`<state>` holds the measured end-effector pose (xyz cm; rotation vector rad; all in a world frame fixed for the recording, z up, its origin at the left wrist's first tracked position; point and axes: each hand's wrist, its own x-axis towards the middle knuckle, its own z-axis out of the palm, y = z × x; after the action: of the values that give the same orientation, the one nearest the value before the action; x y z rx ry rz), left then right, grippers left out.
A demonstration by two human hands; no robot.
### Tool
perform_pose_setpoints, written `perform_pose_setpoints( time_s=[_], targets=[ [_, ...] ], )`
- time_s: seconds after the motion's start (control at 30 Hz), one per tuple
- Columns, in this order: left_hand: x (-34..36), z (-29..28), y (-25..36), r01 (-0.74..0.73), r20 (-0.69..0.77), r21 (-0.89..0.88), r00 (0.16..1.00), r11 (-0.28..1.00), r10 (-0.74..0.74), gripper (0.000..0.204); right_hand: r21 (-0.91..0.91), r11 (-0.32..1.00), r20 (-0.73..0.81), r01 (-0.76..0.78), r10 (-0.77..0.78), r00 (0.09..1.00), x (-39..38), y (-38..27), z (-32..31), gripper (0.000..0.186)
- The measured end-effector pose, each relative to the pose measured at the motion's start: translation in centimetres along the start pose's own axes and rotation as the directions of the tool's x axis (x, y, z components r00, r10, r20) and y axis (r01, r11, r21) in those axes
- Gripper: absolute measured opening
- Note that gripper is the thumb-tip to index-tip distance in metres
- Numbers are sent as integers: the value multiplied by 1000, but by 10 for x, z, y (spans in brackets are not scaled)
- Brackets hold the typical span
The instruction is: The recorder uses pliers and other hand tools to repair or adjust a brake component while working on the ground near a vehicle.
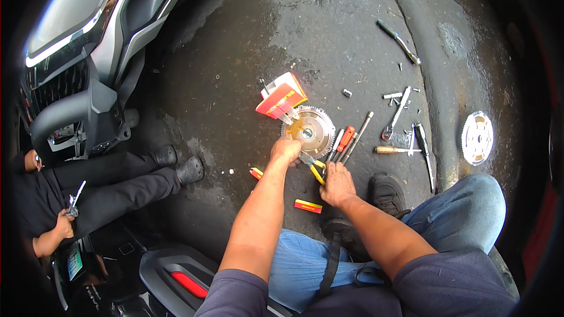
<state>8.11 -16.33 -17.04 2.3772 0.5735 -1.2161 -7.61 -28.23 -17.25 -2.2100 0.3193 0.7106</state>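
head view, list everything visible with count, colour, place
Toothed metal discs: 2, silver, centre and far right
Open cardboard box: 1, red and white, beyond nearer disc
Small rectangular boxes: 2, red and yellow, flanking left forearm
Yellow-handled metal pliers: 1, yellow, below nearer disc
Long handled tools: several, red, brown, black, right of centre
Small metal pieces: several, silver, among tools
Vehicle front: 1, silver and black, upper left
Vehicle panel: 1, black, lower left
Co-worker: 1, black trousers, left
Own jeans: 1, blue, bottom
Own shoes: 2, black, by right forearm
Left hand: 1, at nearer disc
Right hand: 1, at pliers
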Motion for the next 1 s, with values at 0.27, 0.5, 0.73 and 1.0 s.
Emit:
perform_pose_setpoints(
  time_s=[0.27, 0.5, 0.73, 1.0],
  targets=[
    [4, -11, -19, 34, 34, 10, 999, 999, -35, 31, -204, 973, 155, 111, -80, 985, -16, 37, -10, 23],
    [11, -11, -25, -239, -219, 312, 924, 920, 314, 32, -315, 942, 285, 112, -18, 958, -12, 51, -17, 26],
    [5, -15, -6, -320, -275, 225, 885, 920, 375, 26, -347, 937, 255, -53, 149, 955, -13, 55, -34, 31],
    [16, -27, -11, -351, -409, 239, 809, 905, 422, 20, -388, 921, 200, 19, 64, 978, -8, 61, -24, 30]
  ],
)
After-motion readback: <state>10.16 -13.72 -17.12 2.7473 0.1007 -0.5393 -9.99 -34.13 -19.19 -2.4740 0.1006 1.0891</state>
